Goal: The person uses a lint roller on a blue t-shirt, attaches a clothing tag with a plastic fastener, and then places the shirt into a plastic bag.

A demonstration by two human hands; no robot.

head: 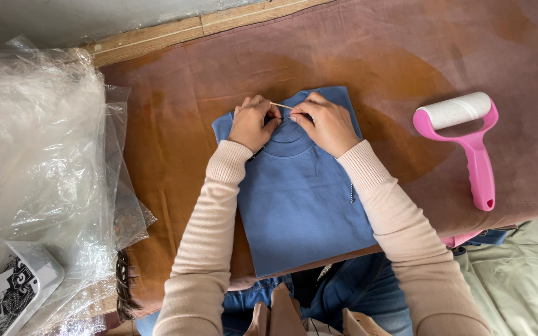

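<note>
At far left a heap of clear plastic bags point(32, 155) covers the edge of the desk point(169, 112). Your left hand point(253, 123) rests on the collar of the folded blue sweater point(300, 193), fingers point(273, 118) pinched together on one end of a thin pale string point(281, 105). Your right hand point(326, 124) sits just beside it on the collar, fingers point(300, 116) pinched on the string's other end. The sweater lies flat beneath both hands. A pink lint roller point(468, 137) lies well apart at right.

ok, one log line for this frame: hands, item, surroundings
left hand: pinching collar | right hand: holding thin stick at collar | item: folded blue sweatshirt | right: pink lint roller | left: clear plastic bags
</note>
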